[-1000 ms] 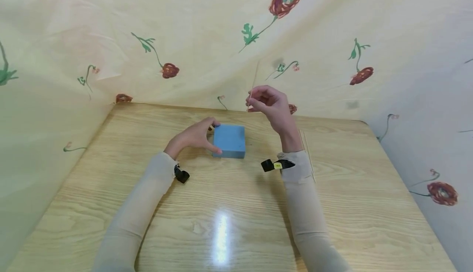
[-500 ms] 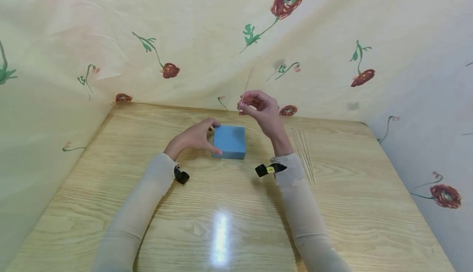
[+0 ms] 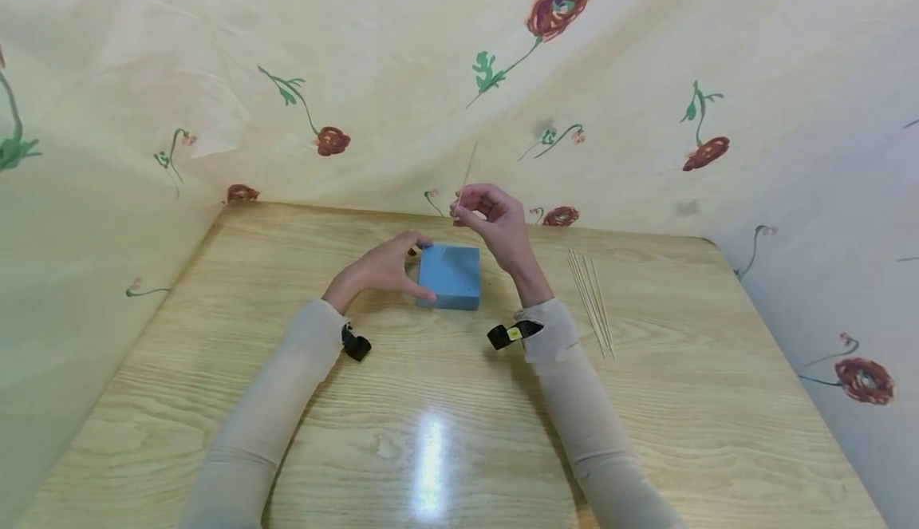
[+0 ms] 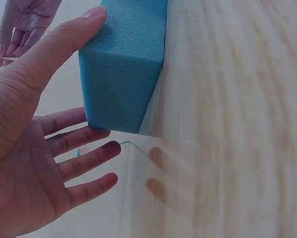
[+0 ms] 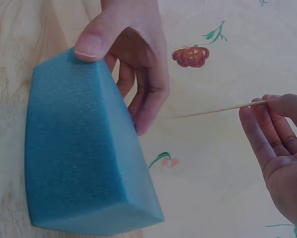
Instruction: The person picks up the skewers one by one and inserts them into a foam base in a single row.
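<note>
A blue foam block [image 3: 454, 274] sits on the wooden table. My left hand [image 3: 379, 268] grips its left side, thumb at the front face and fingers at the back corner. In the left wrist view, the thumb presses the foam [image 4: 121, 89] while some fingers stay spread away from it. Above the block's far right corner, my right hand [image 3: 494, 224] pinches a thin wooden skewer [image 3: 469, 163] between thumb and fingertips. The skewer leans slightly, most of its length rising above the hand. Seen from the right wrist, the skewer [image 5: 215, 112] is apart from the block.
Several more thin skewers [image 3: 592, 305] lie fanned on the table [image 3: 682, 385] to the right of my right forearm. A flowered curtain [image 3: 402, 74] hangs behind the table and along its sides. Each wrist carries a strapped black camera [image 3: 498, 337].
My right hand has moved left and slightly down with the skewer, closer to the foam block. The skewers on the table have come fully into sight. My left hand keeps its grip.
</note>
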Demonstrator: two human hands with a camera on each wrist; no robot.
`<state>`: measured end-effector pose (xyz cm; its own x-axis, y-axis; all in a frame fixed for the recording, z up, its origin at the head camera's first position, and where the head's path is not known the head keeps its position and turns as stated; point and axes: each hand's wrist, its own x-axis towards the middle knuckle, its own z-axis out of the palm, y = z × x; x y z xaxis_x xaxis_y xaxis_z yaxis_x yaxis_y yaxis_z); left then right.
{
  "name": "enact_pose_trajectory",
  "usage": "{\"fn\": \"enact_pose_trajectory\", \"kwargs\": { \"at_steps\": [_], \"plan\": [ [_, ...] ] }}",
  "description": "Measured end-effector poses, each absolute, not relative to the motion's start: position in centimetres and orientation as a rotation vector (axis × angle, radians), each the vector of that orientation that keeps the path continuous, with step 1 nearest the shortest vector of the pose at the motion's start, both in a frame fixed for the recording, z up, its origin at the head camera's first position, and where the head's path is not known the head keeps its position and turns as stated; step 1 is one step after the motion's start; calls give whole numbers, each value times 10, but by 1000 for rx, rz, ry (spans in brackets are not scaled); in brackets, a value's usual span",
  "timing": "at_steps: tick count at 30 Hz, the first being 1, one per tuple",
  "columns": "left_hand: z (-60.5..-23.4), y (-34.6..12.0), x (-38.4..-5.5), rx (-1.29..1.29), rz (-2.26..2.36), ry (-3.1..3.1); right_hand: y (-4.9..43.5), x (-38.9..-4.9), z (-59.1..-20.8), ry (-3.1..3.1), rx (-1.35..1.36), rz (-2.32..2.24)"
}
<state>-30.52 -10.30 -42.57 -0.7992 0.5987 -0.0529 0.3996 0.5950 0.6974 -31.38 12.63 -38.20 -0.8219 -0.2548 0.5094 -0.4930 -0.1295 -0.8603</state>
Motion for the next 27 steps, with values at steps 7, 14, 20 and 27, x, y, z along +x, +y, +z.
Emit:
{"fn": "enact_pose_trajectory", "kwargs": {
  "at_steps": [7, 14, 20, 27],
  "plan": [
    [-431, -102, -309, 799, 1044, 2550, 126, -318, -390, -1990, 820, 2015],
    [-431, -100, -316, 814, 1024, 2538, 127, -323, -396, -1982, 780, 2022],
    [-426, -98, -320, 825, 987, 2506, 128, -323, -398, -1970, 785, 2004],
    [-427, -98, -322, 829, 1011, 2478, 128, -323, -399, -1982, 780, 2002]
  ]
}}
